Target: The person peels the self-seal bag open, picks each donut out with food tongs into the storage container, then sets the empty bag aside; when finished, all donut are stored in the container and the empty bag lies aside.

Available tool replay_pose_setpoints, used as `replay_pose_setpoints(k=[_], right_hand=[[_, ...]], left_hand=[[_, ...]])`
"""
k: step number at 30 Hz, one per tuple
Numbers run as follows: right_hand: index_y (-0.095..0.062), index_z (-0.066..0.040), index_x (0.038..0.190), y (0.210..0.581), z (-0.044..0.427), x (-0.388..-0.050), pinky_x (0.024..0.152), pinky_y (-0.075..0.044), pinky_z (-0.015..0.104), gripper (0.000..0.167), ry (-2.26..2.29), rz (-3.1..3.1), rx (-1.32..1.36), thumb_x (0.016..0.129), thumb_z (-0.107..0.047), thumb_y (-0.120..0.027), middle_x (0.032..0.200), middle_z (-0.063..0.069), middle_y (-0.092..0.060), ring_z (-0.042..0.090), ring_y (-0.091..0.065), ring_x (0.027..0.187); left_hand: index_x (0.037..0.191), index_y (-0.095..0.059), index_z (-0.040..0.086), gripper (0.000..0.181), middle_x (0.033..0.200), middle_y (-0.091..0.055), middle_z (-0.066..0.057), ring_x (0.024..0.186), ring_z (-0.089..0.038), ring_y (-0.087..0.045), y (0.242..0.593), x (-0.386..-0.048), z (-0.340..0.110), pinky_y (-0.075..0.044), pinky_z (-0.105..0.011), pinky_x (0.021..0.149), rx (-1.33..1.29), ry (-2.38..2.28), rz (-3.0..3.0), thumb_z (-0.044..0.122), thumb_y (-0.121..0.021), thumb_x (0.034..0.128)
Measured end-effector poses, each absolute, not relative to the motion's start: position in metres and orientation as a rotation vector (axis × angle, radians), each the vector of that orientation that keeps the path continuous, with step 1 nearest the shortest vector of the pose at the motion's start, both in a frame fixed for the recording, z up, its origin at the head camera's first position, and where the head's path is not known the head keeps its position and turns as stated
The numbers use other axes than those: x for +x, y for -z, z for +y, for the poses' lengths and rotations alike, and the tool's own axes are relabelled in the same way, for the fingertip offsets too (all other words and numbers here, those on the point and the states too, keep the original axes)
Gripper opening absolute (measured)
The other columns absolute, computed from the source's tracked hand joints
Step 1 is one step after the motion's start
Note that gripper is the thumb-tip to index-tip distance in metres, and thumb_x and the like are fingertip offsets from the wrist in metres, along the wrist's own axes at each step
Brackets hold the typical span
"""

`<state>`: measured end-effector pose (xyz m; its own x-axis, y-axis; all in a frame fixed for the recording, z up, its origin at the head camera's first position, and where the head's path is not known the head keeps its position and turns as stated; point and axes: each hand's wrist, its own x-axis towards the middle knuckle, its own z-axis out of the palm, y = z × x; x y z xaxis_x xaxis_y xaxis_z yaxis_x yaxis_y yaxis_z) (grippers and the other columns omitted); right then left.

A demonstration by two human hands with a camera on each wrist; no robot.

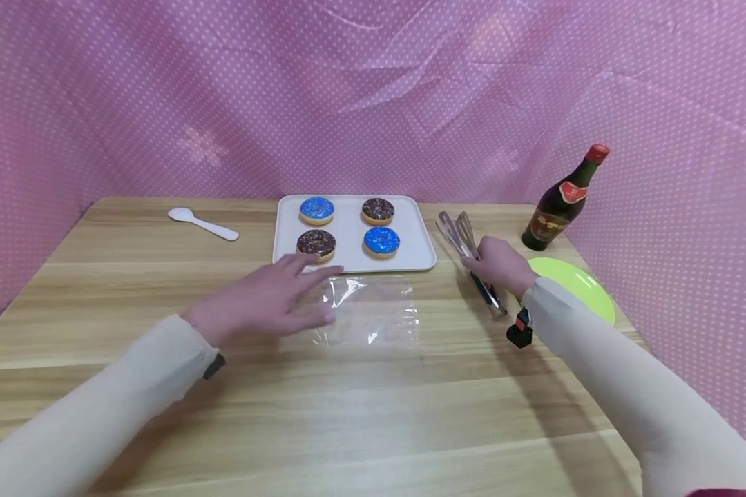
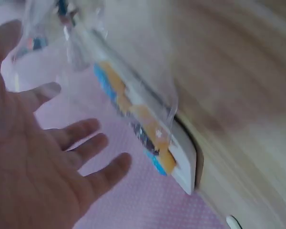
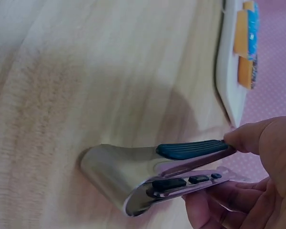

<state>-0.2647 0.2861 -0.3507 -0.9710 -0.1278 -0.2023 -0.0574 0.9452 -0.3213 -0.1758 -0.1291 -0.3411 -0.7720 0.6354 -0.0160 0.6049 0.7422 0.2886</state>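
Observation:
My right hand (image 1: 503, 266) grips a pair of metal tongs (image 3: 117, 171) by its dark-green handles, thumb on one arm and fingers on the other. In the head view the tongs' slotted ends point away from me, right of the white tray (image 1: 419, 245). My left hand (image 1: 261, 300) hovers with fingers spread, holding nothing, over the left side of a clear plastic bag (image 1: 373, 317) lying before the tray. On the tray sit two blue-iced doughnuts (image 1: 382, 241) and two chocolate ones (image 1: 378, 210); the left fingertips partly overlap the near chocolate doughnut (image 1: 316, 243).
A white spoon (image 1: 204, 224) lies at the back left of the wooden table (image 1: 373, 428). At the right stand a dark bottle (image 1: 559, 203) with a red cap and a lime-green plate (image 1: 578, 286), partly behind my right forearm. A pink dotted curtain (image 1: 373, 103) surrounds the table's back and sides.

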Motion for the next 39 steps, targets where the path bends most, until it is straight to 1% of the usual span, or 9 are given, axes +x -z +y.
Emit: replay_pose_setpoints(k=[2, 6, 8, 12, 14, 19, 26, 34, 39], right_hand=[[-0.056, -0.006, 0.079, 0.352, 0.284, -0.265, 0.047, -0.040, 0.026, 0.034, 0.423, 2.875, -0.114, 0.102, -0.032, -0.053, 0.064, 0.001, -0.054, 0.013, -0.050, 0.052], [-0.056, -0.005, 0.083, 0.351, 0.279, -0.264, 0.046, -0.040, 0.026, 0.033, 0.389, 2.870, -0.087, 0.102, -0.031, -0.052, 0.066, 0.003, -0.055, 0.014, -0.052, 0.053], [-0.056, -0.004, 0.085, 0.352, 0.278, -0.264, 0.046, -0.041, 0.027, 0.033, 0.388, 2.866, -0.087, 0.103, -0.032, -0.052, 0.067, 0.004, -0.056, 0.014, -0.053, 0.053], [-0.056, -0.003, 0.088, 0.352, 0.277, -0.263, 0.047, -0.043, 0.027, 0.033, 0.386, 2.861, -0.090, 0.104, -0.032, -0.052, 0.069, 0.005, -0.058, 0.015, -0.055, 0.054], [-0.056, -0.003, 0.089, 0.352, 0.276, -0.263, 0.047, -0.043, 0.027, 0.032, 0.381, 2.864, -0.091, 0.103, -0.032, -0.052, 0.070, 0.006, -0.058, 0.015, -0.055, 0.055], [-0.055, -0.003, 0.089, 0.351, 0.274, -0.263, 0.048, -0.043, 0.028, 0.030, 0.362, 2.883, -0.105, 0.102, -0.030, -0.053, 0.071, 0.006, -0.056, 0.017, -0.054, 0.056], [-0.055, -0.002, 0.092, 0.351, 0.271, -0.259, 0.050, -0.044, 0.029, 0.030, 0.343, 2.871, -0.114, 0.103, -0.030, -0.053, 0.075, 0.009, -0.057, 0.018, -0.055, 0.059], [-0.056, -0.004, 0.087, 0.352, 0.272, -0.258, 0.050, -0.043, 0.029, 0.032, 0.321, 2.871, -0.114, 0.103, -0.031, -0.054, 0.073, 0.008, -0.057, 0.018, -0.054, 0.060], [-0.056, -0.005, 0.085, 0.352, 0.274, -0.258, 0.051, -0.043, 0.029, 0.029, 0.319, 2.880, -0.104, 0.101, -0.030, -0.055, 0.073, 0.008, -0.057, 0.019, -0.054, 0.061]], left_hand=[[0.167, -0.026, 0.028, 0.085, 0.170, -0.027, -0.024, 0.155, -0.047, -0.032, 0.346, -0.170, -0.127, -0.035, -0.068, 0.120, 0.986, -0.356, 2.785, 0.071, -0.053, 0.0981], [0.168, -0.023, 0.028, 0.089, 0.171, -0.026, -0.024, 0.157, -0.047, -0.029, 0.355, -0.164, -0.125, -0.033, -0.066, 0.122, 0.963, -0.308, 2.754, 0.072, -0.054, 0.0971], [0.167, -0.024, 0.027, 0.089, 0.170, -0.026, -0.025, 0.157, -0.047, -0.028, 0.359, -0.162, -0.124, -0.031, -0.065, 0.123, 0.951, -0.297, 2.748, 0.071, -0.055, 0.0970], [0.167, -0.026, 0.027, 0.088, 0.171, -0.024, -0.025, 0.159, -0.047, -0.023, 0.366, -0.158, -0.124, -0.024, -0.066, 0.126, 0.922, -0.268, 2.729, 0.073, -0.053, 0.0967], [0.166, -0.028, 0.028, 0.087, 0.171, -0.024, -0.025, 0.160, -0.046, -0.022, 0.369, -0.157, -0.123, -0.023, -0.067, 0.126, 0.912, -0.246, 2.722, 0.074, -0.052, 0.0966], [0.165, -0.031, 0.029, 0.086, 0.171, -0.024, -0.026, 0.160, -0.045, -0.023, 0.374, -0.158, -0.122, -0.023, -0.068, 0.125, 0.902, -0.183, 2.718, 0.075, -0.052, 0.0958], [0.165, -0.031, 0.028, 0.087, 0.171, -0.024, -0.025, 0.160, -0.046, -0.022, 0.375, -0.157, -0.122, -0.022, -0.071, 0.124, 0.912, -0.136, 2.709, 0.077, -0.049, 0.0950], [0.166, -0.028, 0.031, 0.090, 0.174, -0.018, -0.022, 0.161, -0.045, -0.019, 0.375, -0.154, -0.122, -0.021, -0.070, 0.125, 0.904, -0.129, 2.711, 0.080, -0.048, 0.0936], [0.166, -0.027, 0.031, 0.088, 0.174, -0.018, -0.023, 0.161, -0.045, -0.018, 0.376, -0.153, -0.120, -0.020, -0.070, 0.126, 0.916, -0.085, 2.726, 0.080, -0.045, 0.0951]])
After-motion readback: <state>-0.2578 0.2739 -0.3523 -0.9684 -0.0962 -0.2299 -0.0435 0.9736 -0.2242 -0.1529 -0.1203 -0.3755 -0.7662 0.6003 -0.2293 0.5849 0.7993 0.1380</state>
